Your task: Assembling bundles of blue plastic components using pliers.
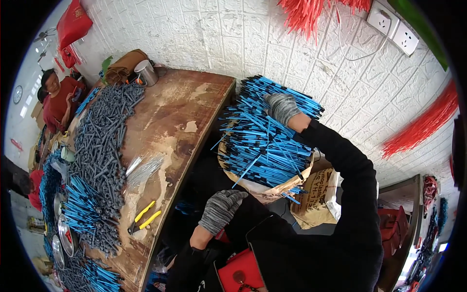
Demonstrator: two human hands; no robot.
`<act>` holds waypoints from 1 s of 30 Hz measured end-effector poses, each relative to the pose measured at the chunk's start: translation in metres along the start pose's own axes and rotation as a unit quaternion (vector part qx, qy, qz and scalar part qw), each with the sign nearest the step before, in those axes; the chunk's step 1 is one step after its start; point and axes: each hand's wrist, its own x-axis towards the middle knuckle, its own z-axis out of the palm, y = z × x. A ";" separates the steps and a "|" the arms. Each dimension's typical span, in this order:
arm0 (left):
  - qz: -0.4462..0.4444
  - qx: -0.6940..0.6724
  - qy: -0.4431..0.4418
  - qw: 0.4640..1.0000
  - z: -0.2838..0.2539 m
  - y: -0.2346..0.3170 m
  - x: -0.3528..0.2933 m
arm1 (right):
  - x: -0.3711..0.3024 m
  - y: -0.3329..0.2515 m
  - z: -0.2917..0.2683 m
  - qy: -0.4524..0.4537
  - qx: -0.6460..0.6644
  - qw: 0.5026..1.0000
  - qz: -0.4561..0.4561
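A large heap of thin blue sticks with black ends [262, 155] fills an open paper sack [272, 193] beside the table. My right hand [282, 108], in a grey knit glove, is at the far end of this heap. Its fingers curl down onto the blue sticks, and their tips are partly hidden. Nearer to me, my left hand [222, 210], gloved the same way, is closed in front of the sack, apart from the heap. Whatever it may hold is hidden inside the fingers.
On the worn wooden table [194, 104] lie yellow-handled pliers [144, 217], clear thin strips [145, 170] and a long pile of grey plastic parts [99, 141]. A metal cup [146, 73] stands at its far end. A person [58, 100] sits beyond. Another paper sack [316, 199] stands on the right.
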 end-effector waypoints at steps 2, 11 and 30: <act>0.009 0.006 -0.016 1.000 0.004 -0.001 0.006 | -0.006 0.016 0.007 0.039 0.030 0.999 -0.022; -0.156 -0.526 0.010 0.836 0.012 0.015 0.070 | -0.062 -0.002 -0.064 0.348 0.197 0.908 -0.126; -0.207 -0.669 -0.018 0.714 -0.032 0.027 0.060 | -0.199 -0.085 -0.037 -0.377 0.769 0.516 -0.016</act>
